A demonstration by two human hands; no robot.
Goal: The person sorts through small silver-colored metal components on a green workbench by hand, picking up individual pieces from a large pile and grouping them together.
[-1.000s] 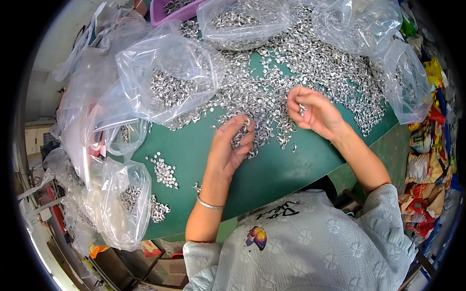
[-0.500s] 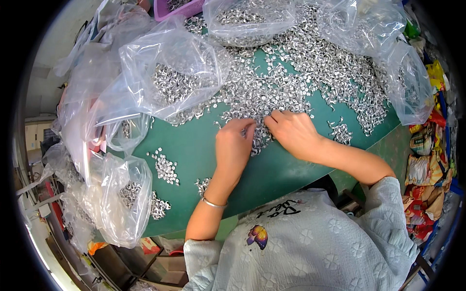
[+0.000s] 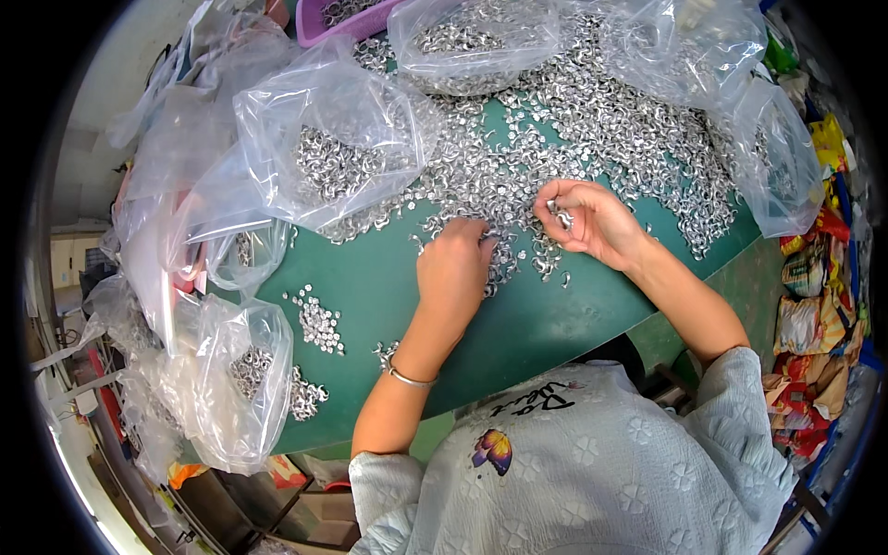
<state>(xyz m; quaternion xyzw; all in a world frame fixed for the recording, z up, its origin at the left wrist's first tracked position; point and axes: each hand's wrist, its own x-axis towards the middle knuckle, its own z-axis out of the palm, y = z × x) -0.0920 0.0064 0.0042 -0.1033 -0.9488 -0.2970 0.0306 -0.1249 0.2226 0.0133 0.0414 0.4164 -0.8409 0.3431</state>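
Small curved, shiny silver metal pieces (image 3: pixel 504 185) lie heaped on the green tabletop (image 3: pixel 527 319). My left hand (image 3: pixel 451 273), a bangle at its wrist, rests back-up at the near edge of the heap. Its fingers are curled together, and what they hold, if anything, is hidden. To its right, my right hand (image 3: pixel 597 227) is turned palm-up just above the heap. Its fingers curl round a few curved metal pieces (image 3: pixel 561 216) that show between thumb and fingertips. A few loose pieces lie on the table below it.
Clear plastic bags (image 3: pixel 338 139) partly filled with metal pieces stand along the far and left sides. A pile of small roundish silver pieces (image 3: pixel 317 326) sits at the left. A purple basket (image 3: pixel 344 26) stands at the far edge. Colourful packages (image 3: pixel 800 324) line the right.
My right hand has lifted from the heap, moved right and turned palm-up, with metal pieces now visible in it. My left hand has barely shifted, its fingers still at the heap.
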